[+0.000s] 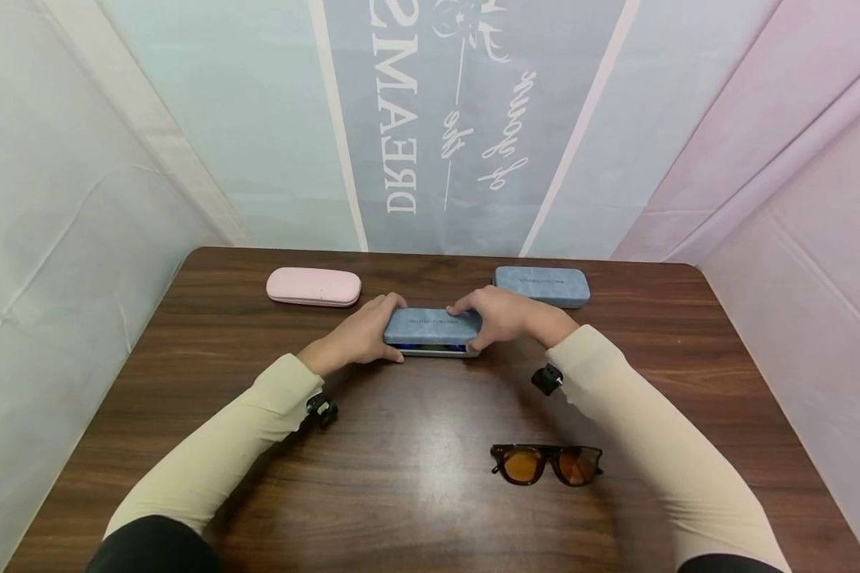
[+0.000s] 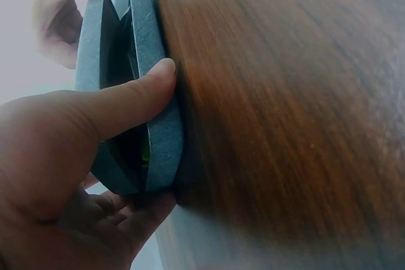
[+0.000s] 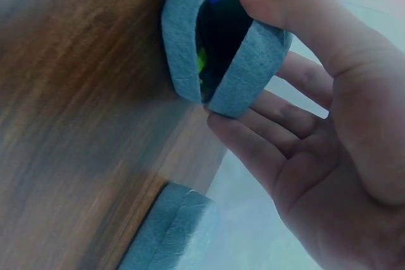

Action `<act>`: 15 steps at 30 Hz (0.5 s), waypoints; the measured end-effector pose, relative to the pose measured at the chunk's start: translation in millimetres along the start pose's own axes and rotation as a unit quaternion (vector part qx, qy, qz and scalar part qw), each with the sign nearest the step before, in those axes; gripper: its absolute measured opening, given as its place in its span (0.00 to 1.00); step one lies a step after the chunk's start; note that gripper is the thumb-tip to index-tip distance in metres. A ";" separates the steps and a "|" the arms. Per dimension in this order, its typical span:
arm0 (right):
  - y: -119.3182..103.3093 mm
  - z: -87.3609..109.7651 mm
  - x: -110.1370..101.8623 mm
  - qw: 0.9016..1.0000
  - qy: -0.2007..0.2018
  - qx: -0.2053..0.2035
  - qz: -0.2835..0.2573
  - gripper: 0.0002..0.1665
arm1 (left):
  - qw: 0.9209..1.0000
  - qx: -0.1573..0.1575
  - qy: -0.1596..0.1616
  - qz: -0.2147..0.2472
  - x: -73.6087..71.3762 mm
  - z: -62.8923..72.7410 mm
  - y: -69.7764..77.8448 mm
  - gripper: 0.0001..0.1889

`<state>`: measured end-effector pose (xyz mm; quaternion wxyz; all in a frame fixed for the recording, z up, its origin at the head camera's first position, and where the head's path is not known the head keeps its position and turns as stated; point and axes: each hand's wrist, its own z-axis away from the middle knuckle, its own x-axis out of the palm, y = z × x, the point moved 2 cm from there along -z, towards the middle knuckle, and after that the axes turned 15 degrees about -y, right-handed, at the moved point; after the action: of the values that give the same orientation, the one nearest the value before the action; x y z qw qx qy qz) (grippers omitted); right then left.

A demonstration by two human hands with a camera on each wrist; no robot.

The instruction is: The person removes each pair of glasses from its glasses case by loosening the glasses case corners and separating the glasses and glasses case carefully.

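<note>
A blue glasses case (image 1: 432,325) sits in the middle of the table, its lid partly raised on the near side. Inside the gap, dark lenses (image 3: 221,23) show blue and green glints. My left hand (image 1: 361,330) grips the case's left end, with the thumb (image 2: 149,93) across the gap onto the lower shell and fingers round the back. At the other end my right hand (image 1: 505,312) holds the lid, its thumb (image 3: 272,1) on the lid's front edge and fingers behind. Part of the contents is hidden by the lid.
Behind my right hand lies a second blue glasses case (image 1: 545,282). A pink glasses case (image 1: 314,286) is at the back left. Dark-framed sunglasses with orange lenses (image 1: 547,465) lie near the front right of the wooden table (image 1: 373,485). A printed curtain (image 1: 444,231) hangs behind it.
</note>
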<state>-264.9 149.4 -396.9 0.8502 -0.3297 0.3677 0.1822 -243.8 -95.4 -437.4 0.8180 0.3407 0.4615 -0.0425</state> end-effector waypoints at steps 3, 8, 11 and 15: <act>0.0 -0.5 -3.0 1.000 -0.009 -0.001 -0.012 0.38 | 1.000 0.001 0.000 0.001 -1.1 0.1 0.9 0.43; 1.7 -0.2 -7.9 0.999 -0.024 -0.005 -0.030 0.38 | 1.000 0.000 0.002 0.009 -1.7 -0.5 1.4 0.44; 5.8 -1.2 -10.0 0.998 -0.032 -0.011 -0.044 0.38 | 1.000 -0.002 0.001 0.014 -1.4 -0.7 0.7 0.44; 11.6 -3.3 -15.1 0.996 -0.049 -0.013 -0.077 0.38 | 1.000 -0.005 -0.003 0.016 -2.3 -0.3 1.0 0.45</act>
<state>-283.0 154.4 -392.3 0.8747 -0.3583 0.2963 0.1369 -244.9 -95.1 -435.2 0.8214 0.3442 0.4540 -0.0279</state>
